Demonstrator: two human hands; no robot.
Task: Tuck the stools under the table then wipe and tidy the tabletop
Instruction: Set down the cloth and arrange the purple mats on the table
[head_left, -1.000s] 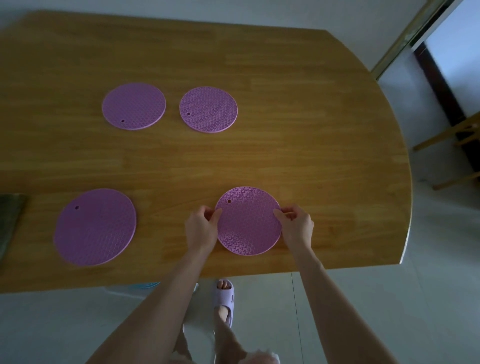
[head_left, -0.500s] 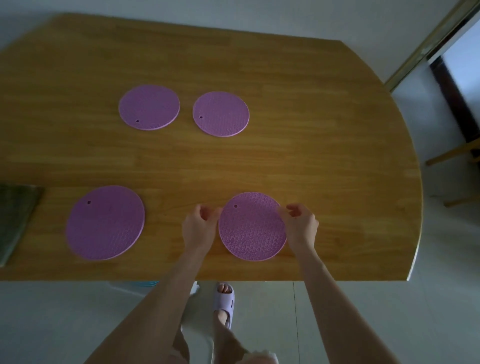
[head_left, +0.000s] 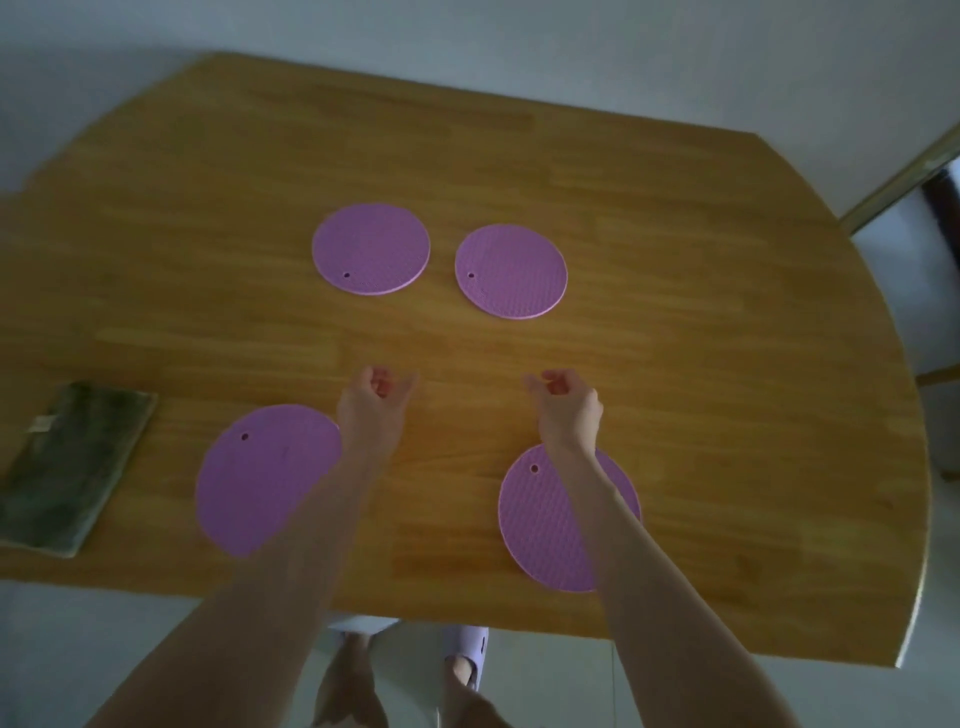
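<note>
Wooden counter (head_left: 727, 338), plank grain, curved right edge. Four round purple mats lie flat on it, none touching: far-left mat (head_left: 371, 249) and far-right mat (head_left: 510, 271) just beside each other mid-counter, near-left mat (head_left: 260, 478) and near-right mat (head_left: 545, 525) well apart by the near edge, both partly hidden by forearms. Folded dark green cloth (head_left: 72, 467) lies flat at the left edge.

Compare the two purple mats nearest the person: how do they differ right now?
The near-left mat has a smooth-looking face; the near-right mat shows a fine grid texture. The left forearm hides the near-left mat's right edge, while the right forearm crosses the near-right mat's upper right. Both lie flat, round, purple, with a small hole near the far edge.
</note>
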